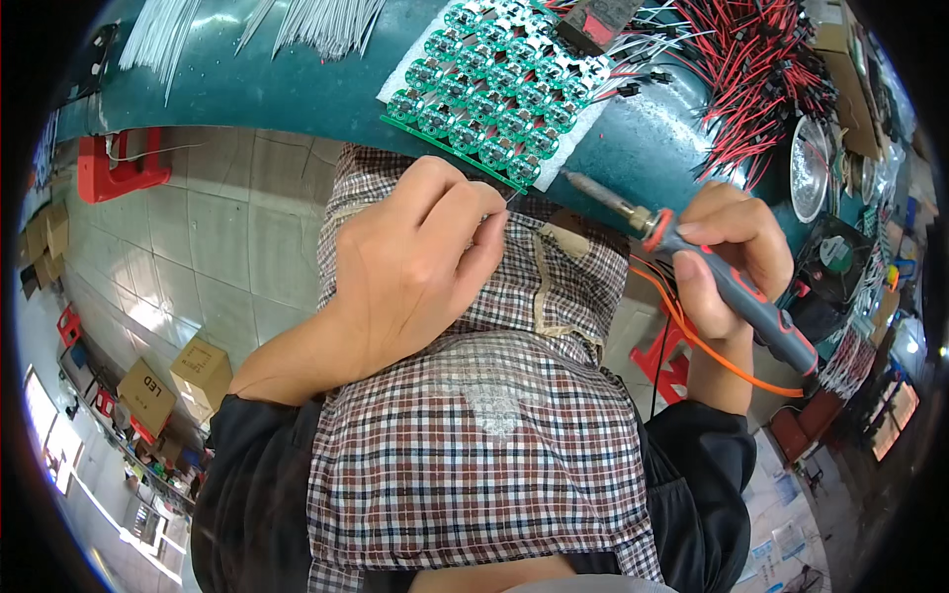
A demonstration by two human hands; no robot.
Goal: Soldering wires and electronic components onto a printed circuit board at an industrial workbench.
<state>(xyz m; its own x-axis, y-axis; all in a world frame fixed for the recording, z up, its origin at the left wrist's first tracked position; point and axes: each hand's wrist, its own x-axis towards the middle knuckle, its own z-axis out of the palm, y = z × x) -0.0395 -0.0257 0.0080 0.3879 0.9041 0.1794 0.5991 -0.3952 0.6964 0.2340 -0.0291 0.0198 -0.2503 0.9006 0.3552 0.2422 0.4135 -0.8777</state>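
Note:
My right hand [727, 252] grips a soldering iron [751, 301] with a grey and red handle. Its metal tip points up and left, over the table edge close to the lower right corner of the circuit board panel. My left hand [420, 252] is closed in a pinch just below the panel's near edge; whatever lies between its fingertips is too small to make out. The panel of round green circuit boards [484, 99] rests on a white foam sheet [583, 128] at the table's near edge. Several boards on its right side have wires on them.
Red and black wires with connectors [761, 69] heap at the right of the green table [297, 94]. Bundled white wires [331, 25] lie far left. A dark block [598, 22] sits on the panel's far end. Beside the wires stands a metal bowl [809, 168]. An orange cord [712, 351] hangs below my right hand.

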